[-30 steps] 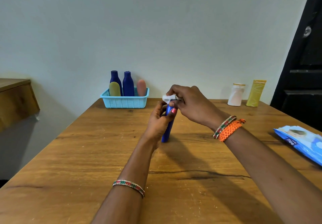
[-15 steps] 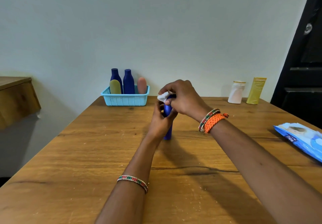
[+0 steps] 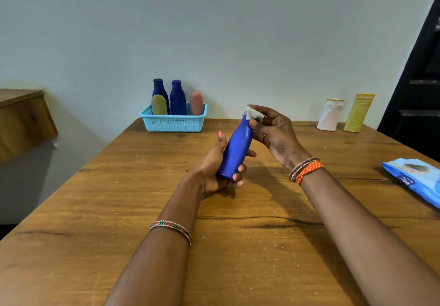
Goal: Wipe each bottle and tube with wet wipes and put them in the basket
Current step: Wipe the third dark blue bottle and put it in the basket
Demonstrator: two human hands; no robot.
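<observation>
A: What is hidden or cut off?

B: The cap end of the blue bottle (image 3: 235, 149) is covered by the wet wipe (image 3: 253, 114), so the cap itself cannot be made out. The bottle's base is partly buried in the left hand (image 3: 214, 170). The wipes pack (image 3: 415, 179) at 3 o'clock on the table (image 3: 119, 198) is cropped by the frame edge, and its print is too blurred to be read. The lower parts of the four containers in the basket (image 3: 173, 121) are screened by its wall.

A: How is the bottle gripped?

B: It is held clear of the table, tilted with its top toward 1 o'clock. The left hand is wrapped around the lower half, fingers curled closed on it, thumb up along the side. The wipe is pinched against the bottle's top by the right hand (image 3: 273, 134); the remaining fingers are loosely spread.

A: And the rest?

B: The basket is seen at 11 o'clock against the wall. A white bottle (image 3: 329, 115) and a yellow tube (image 3: 358, 112) are stood just beside each other at 1 o'clock, well apart from the basket.
</observation>
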